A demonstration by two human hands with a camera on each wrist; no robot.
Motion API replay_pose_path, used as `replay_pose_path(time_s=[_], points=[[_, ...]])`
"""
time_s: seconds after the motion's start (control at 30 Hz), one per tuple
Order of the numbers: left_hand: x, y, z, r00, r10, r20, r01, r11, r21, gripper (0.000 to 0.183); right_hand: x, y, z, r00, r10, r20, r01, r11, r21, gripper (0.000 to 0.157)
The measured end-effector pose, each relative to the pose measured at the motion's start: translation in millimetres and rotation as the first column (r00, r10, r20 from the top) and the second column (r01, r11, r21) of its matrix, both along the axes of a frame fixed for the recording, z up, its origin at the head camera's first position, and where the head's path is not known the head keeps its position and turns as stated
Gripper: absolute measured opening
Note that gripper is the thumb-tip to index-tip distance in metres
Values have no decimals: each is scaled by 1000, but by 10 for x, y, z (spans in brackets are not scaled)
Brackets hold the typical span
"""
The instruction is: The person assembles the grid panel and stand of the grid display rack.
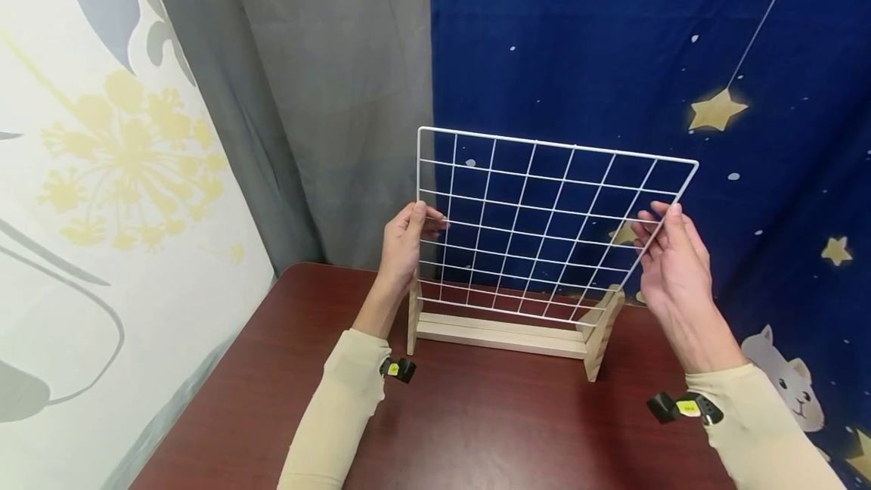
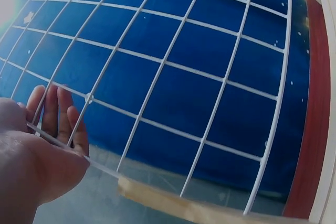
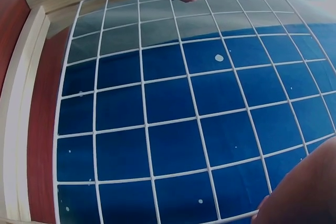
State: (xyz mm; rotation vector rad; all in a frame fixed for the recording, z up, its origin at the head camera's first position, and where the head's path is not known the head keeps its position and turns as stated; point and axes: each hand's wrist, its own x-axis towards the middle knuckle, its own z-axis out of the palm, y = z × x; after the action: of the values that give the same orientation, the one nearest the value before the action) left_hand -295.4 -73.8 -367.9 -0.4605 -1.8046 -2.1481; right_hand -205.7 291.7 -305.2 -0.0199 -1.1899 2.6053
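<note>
A white wire grid panel stands tilted between both hands. My left hand grips its left edge, thumb in front and fingers behind the wires. On the opposite edge, my right hand holds the wire the same way. Below is a pale wooden stand with two upright side pieces and a crossbar. The panel's lower edge lies between the side pieces, above the crossbar. In the left wrist view, the left fingers show through the mesh. Most of the right hand is cut off in its own wrist view.
The stand is on a dark red-brown table. Behind it hang a grey curtain and a blue curtain printed with stars. A white patterned curtain hangs at the left, beside the table edge.
</note>
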Motion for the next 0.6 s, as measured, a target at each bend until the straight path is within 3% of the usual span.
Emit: replay_pose_path(time_s=[0.23,0.47,0.6], points=[[-79,-39,-10,1000,-19,16,21,997,-73,43,-48,29,-26,1000,0,22,0,1000,-14,24],[-79,-115,-88,998,51,22,-46,980,-193,40,-54,1,-110,997,-42,60,40,999,25,25],[-65,-174,-120,998,55,31,-46,968,-245,39,-56,-25,-140,996,-66,62,62,996,62,25]])
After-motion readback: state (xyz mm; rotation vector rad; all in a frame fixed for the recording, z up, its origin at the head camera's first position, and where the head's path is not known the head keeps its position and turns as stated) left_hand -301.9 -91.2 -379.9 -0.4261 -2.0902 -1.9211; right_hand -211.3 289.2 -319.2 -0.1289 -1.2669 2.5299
